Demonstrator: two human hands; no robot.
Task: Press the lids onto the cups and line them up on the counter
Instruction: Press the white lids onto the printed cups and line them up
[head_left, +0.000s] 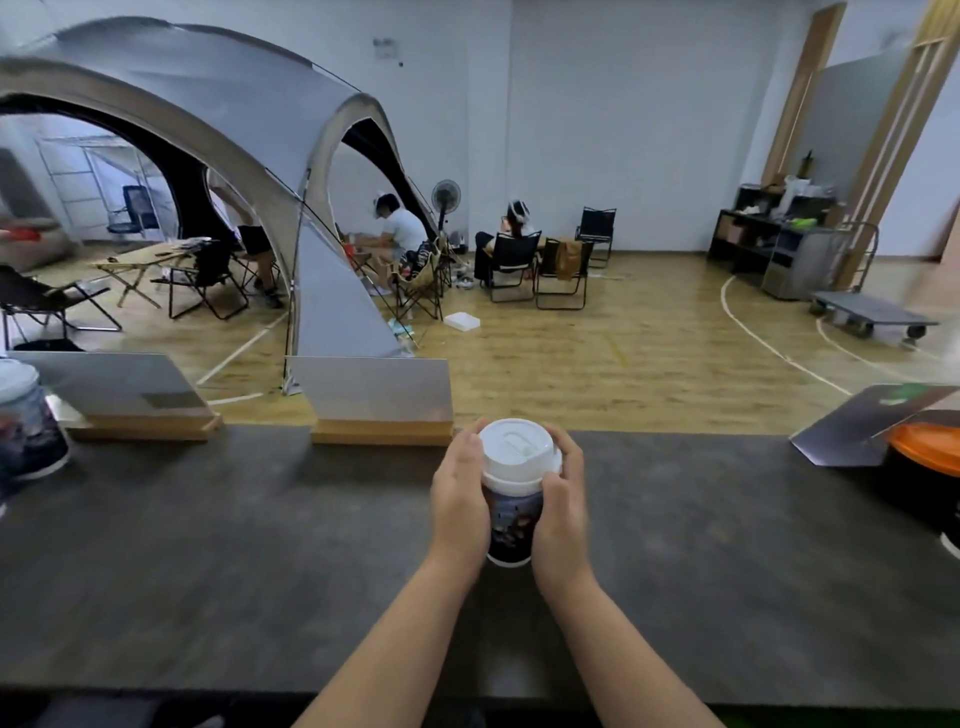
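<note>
A dark printed paper cup (511, 527) stands on the dark counter (234, 545), wearing a white lid (518, 451). My left hand (460, 499) grips the cup's left side, its fingers curled up to the lid's rim. My right hand (563, 501) holds the right side, thumb pressed at the lid's edge. A second lidded cup (26, 421) of the same print stands at the counter's far left edge, blurred.
Two metal sign plates on wooden bases (382, 402) (130, 400) stand along the counter's far edge. An orange-lidded dark container (924, 467) and a tilted metal plate (857, 431) sit at the right. Beyond lie a tent, folding chairs and seated people.
</note>
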